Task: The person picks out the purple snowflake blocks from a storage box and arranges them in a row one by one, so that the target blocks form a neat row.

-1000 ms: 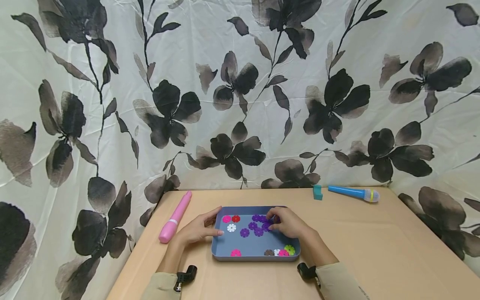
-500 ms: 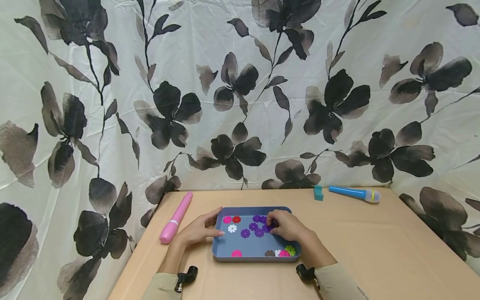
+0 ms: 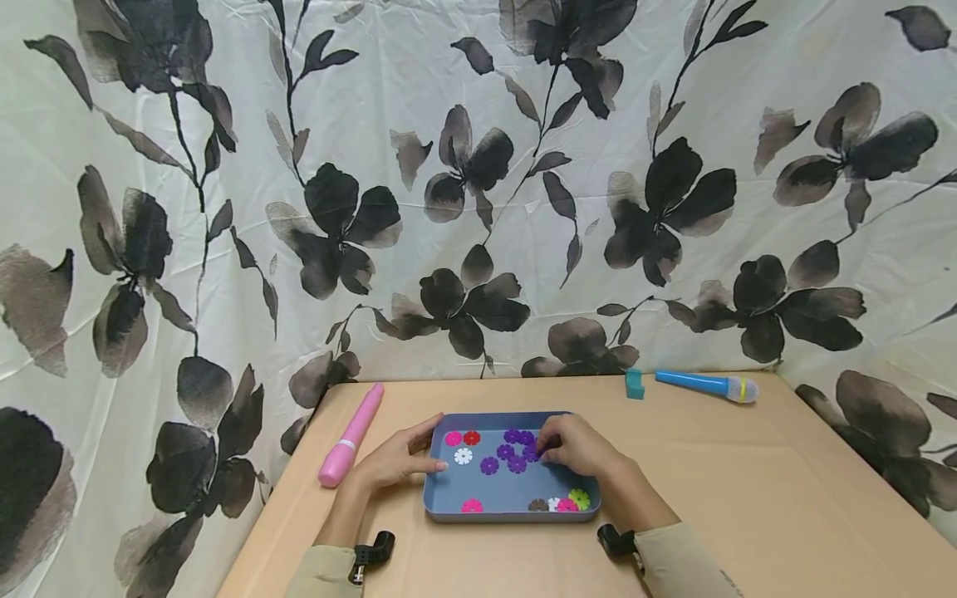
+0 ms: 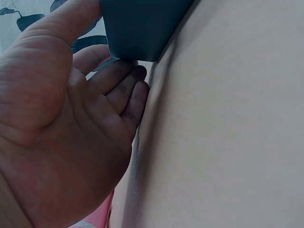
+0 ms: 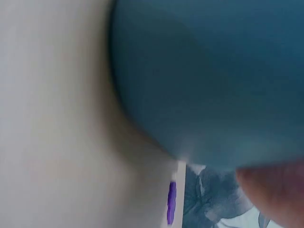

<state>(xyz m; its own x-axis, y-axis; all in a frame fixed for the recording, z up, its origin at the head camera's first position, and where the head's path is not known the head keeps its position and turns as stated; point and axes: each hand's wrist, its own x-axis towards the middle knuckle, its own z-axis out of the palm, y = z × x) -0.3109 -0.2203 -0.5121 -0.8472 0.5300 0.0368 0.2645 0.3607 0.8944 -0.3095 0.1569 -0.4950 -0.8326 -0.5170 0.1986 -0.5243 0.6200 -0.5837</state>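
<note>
One blue-grey tray (image 3: 499,486) is sitting between the fingers. The left hand (image 3: 399,457) is gripping its side; the right hand (image 3: 579,448) is bending narrow fingers inside, whether holding anything I cannot tell. One pink wand (image 3: 351,436) is lying left of the fingers; one blue microphone (image 3: 706,385) and one teal block (image 3: 634,384), beyond the right. At least six purple flower pieces (image 3: 505,452) are clustering beside the right fingertips; three pink, two white, one red, one brown and one green are lying around.

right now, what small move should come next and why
Perhaps nudge the nearest purple flower toward the other purple ones with the right hand: its fingertips are right at it, and the left hand holds the tray by its left side.
</note>
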